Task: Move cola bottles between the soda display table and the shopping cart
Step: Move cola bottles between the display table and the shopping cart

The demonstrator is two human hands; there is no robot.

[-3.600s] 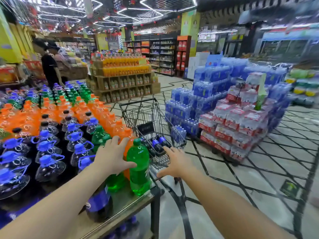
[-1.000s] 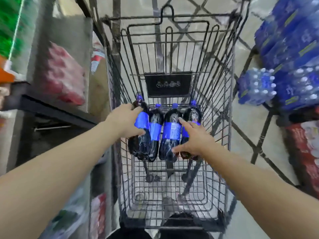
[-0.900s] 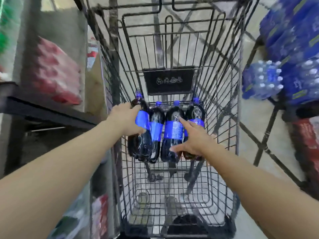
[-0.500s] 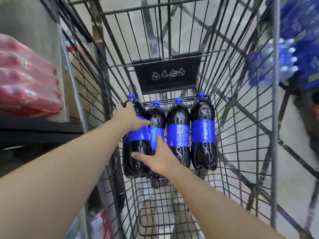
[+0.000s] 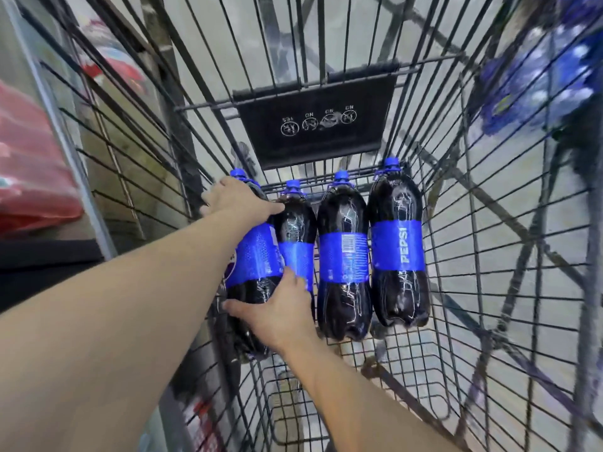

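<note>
Reaching deep into the shopping cart [image 5: 489, 223], the person has shifted the right hand [image 5: 277, 316] from the middle bottles to the leftmost cola bottle [image 5: 257, 256], which the left hand [image 5: 235, 199] grips near its neck, indicating a two-handed lift-out comes next.

Four cola bottles lie side by side in the shopping cart [image 5: 489, 288] at the middle of the frame, caps toward the top: the leftmost bottle [image 5: 257, 256], the second bottle [image 5: 295, 230], the third bottle [image 5: 344, 256] and the rightmost bottle [image 5: 396, 249]. A placard [image 5: 316, 122] hangs on the cart's far wall above them. The left hand [image 5: 236, 199] rests on the leftmost bottle's upper end and the right hand [image 5: 280, 311] on its lower end, while packs [image 5: 32, 164] sit outside at left and more packs [image 5: 538, 76] at upper right.
</note>
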